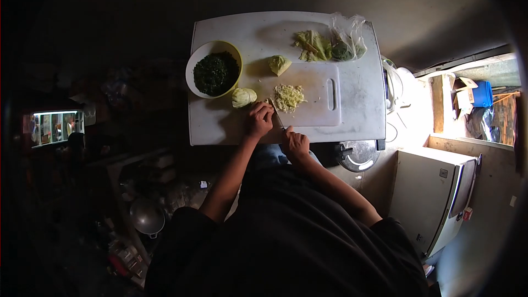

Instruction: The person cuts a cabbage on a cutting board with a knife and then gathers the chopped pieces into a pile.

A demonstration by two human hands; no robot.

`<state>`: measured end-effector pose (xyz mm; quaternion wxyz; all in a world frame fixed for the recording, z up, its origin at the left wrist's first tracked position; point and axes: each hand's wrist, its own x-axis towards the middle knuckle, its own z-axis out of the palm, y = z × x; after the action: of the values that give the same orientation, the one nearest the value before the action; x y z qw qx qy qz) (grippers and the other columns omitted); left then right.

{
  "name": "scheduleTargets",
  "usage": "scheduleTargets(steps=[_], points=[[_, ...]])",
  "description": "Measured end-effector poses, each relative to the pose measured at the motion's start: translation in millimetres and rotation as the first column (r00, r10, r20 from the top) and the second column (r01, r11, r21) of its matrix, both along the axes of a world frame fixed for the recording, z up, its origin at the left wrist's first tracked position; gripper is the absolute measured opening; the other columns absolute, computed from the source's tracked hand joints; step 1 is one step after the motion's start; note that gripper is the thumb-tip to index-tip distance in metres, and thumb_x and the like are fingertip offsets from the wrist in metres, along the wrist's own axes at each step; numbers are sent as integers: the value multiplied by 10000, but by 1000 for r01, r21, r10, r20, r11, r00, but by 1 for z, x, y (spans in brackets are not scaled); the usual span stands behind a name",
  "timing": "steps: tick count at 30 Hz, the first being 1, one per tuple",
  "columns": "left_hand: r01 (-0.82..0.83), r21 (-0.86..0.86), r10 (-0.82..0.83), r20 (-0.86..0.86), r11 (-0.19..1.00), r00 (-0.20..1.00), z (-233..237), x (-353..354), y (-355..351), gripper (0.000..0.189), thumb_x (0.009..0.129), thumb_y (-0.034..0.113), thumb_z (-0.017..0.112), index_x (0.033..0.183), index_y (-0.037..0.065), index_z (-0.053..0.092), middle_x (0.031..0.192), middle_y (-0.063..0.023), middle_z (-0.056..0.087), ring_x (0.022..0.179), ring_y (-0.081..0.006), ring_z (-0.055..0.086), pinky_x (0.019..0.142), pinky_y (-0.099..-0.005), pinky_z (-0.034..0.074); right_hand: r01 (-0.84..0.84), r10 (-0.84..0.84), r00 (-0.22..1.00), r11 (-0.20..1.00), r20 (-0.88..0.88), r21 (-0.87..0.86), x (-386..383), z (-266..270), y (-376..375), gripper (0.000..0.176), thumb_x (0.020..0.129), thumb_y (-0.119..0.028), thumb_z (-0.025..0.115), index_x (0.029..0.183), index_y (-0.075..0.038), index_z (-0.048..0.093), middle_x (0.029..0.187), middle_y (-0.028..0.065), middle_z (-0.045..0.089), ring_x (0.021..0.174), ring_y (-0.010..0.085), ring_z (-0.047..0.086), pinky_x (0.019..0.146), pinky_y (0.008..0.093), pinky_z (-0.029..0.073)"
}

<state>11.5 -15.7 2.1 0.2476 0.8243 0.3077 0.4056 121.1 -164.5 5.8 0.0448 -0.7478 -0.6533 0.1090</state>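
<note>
My right hand (297, 143) is closed round the handle of a knife (279, 119), its blade angled up and left over the near-left edge of a white cutting board (316, 115). Beside the blade, my left hand (259, 119) has its fingers bent together on a small pale piece of cabbage, mostly hidden under the fingertips. Chopped cabbage (289, 98) lies in a heap on the board, just beyond the knife. A cut cabbage chunk (244, 97) rests left of the board, near my left hand. Another cabbage wedge (280, 65) sits at the board's far-left corner.
A bowl (236, 85) of chopped dark greens stands at the table's left. Loose cabbage leaves (312, 45) and a clear plastic bag (352, 38) with something green lie at the far right of the white table (363, 104). A white fridge (421, 187) stands to the right.
</note>
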Motion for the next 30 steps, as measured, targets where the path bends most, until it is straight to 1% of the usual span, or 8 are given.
scheduleTargets(steps=[4, 6, 7, 11, 14, 17, 22, 30], points=[[5, 9, -5, -6, 1000, 1000, 1, 0, 1, 96, 777, -7, 650, 748, 33, 569, 825, -85, 619, 799, -308, 611, 721, -399, 503, 27, -27, 1000, 998, 6, -51, -1, 8, 17, 414, 889, -182, 500, 1189, 102, 481, 795, 149, 682, 739, 302, 685, 631, 426, 511], [12, 17, -12, 4, 1000, 1000, -2, -1, 3, 99, 774, -16, 657, 750, 29, 573, 827, -93, 626, 797, -311, 620, 716, -392, 509, 15, -34, 996, 978, -87, -208, 10, 17, 11, 403, 897, -176, 485, 1190, 100, 482, 784, 143, 686, 723, 310, 691, 620, 428, 517], [19, 11, -19, 10, 1000, 1000, -1, 0, 2, 103, 772, -25, 664, 751, 26, 577, 829, -101, 632, 794, -313, 628, 711, -385, 514, 13, -15, 1000, 997, -24, -76, 11, 10, 1, 326, 909, -187, 474, 1108, 69, 505, 750, 143, 683, 699, 322, 694, 603, 431, 524], [10, 3, -10, -12, 1000, 1000, 4, -1, -1, 102, 772, -23, 668, 750, 27, 581, 826, -103, 632, 801, -311, 628, 713, -384, 512, 25, -29, 998, 996, -49, -90, 21, 10, -9, 274, 924, -212, 468, 1035, 34, 510, 738, 161, 684, 688, 336, 692, 600, 448, 524], [11, 15, -11, 9, 1000, 1000, 3, -1, 3, 101, 771, -17, 674, 751, 29, 586, 831, -101, 637, 799, -311, 628, 715, -386, 511, -37, 41, 999, 995, 33, -97, 25, 15, -4, 244, 889, -225, 513, 1002, -9, 513, 765, 136, 691, 705, 278, 698, 615, 420, 517], [17, 34, -18, 24, 999, 1000, -1, -1, 2, 96, 773, -9, 678, 758, 31, 591, 837, -99, 643, 799, -311, 628, 717, -390, 511, 37, -59, 991, 982, -117, -186, 29, 23, -4, 259, 894, -215, 509, 1033, 3, 497, 731, 154, 688, 669, 322, 695, 571, 451, 511], [14, 18, -14, 1, 1000, 1000, 2, -2, -1, 77, 776, -6, 672, 784, 34, 607, 845, -99, 643, 816, -314, 630, 728, -396, 516, 105, -122, 964, 991, -235, -82, 41, 35, -5, 250, 950, -262, 474, 999, -21, 432, 644, 219, 639, 598, 429, 641, 539, 546, 466], [7, 47, -7, 9, 999, 1000, -2, -2, 0, 98, 754, -27, 683, 803, 32, 622, 870, -104, 645, 822, -323, 634, 729, -394, 525, 139, -134, 939, 990, -316, -4, 45, 55, 1, 237, 949, -261, 515, 981, -48, 417, 624, 223, 623, 568, 440, 616, 506, 546, 458]])
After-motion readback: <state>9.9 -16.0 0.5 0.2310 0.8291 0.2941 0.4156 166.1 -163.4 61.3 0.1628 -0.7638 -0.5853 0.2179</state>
